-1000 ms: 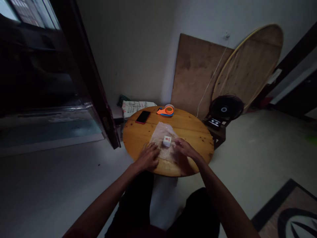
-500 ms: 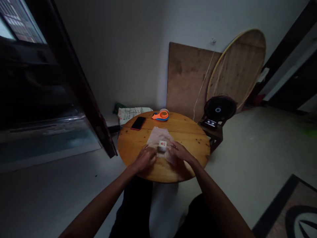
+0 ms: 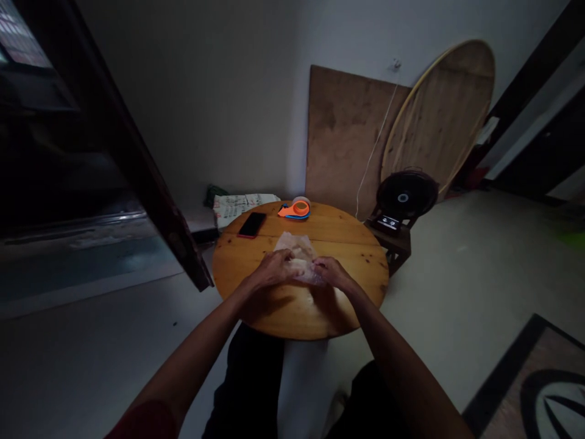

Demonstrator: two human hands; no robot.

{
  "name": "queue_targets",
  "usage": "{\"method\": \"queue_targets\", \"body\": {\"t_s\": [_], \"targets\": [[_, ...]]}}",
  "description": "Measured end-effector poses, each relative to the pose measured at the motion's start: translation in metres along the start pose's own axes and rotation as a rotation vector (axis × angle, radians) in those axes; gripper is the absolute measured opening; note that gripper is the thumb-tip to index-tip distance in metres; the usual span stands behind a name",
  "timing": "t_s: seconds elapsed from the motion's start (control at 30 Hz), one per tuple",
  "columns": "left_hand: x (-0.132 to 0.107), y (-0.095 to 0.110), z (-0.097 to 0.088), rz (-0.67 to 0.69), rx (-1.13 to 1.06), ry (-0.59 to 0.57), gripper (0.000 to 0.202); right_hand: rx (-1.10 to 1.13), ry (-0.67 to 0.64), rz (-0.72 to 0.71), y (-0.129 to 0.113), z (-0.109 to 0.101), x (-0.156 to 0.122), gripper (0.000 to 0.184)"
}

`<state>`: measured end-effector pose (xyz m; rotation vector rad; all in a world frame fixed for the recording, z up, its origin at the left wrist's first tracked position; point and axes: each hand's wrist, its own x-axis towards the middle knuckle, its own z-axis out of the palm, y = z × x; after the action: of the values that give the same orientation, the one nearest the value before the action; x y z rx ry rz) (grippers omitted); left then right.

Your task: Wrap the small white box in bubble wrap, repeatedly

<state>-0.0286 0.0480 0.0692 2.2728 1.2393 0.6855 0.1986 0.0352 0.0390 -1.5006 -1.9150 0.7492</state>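
At the centre of the frame, 2 bare hands work at a crumpled sheet of plastic wrap (image 3: 300, 249) on a round wooden counter (image 3: 354, 253). The left hand (image 3: 274, 268) has bent fingers against the wrap; whether it grips cannot be told. The right hand (image 3: 331, 270), nearly closed, pinches the wrap's right edge. Above them, left of centre, lie a phone (image 3: 251, 225) and an orange tape dispenser (image 3: 297, 210).
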Motion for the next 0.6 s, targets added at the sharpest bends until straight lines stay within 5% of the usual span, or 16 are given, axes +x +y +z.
{"method": "queue_targets", "body": {"t_s": [0.1, 0.33, 0.47, 0.6], "targets": [[-0.002, -0.01, 0.004, 0.029, -0.102, -0.029, 0.047, 0.0, -0.031, -0.038, 0.001, 0.001, 0.002, 0.019], [0.014, -0.038, 0.033, -0.033, -0.436, 0.076, 0.019, 0.126, -0.038, -0.115, 0.0, 0.002, 0.007, 0.024], [0.018, -0.04, 0.036, -0.073, -0.583, 0.033, 0.017, 0.218, -0.073, -0.092, -0.002, 0.002, 0.011, 0.026], [0.02, -0.037, 0.042, -0.109, -0.718, 0.107, 0.016, 0.215, -0.083, -0.059, -0.002, 0.002, 0.009, 0.027]]}}
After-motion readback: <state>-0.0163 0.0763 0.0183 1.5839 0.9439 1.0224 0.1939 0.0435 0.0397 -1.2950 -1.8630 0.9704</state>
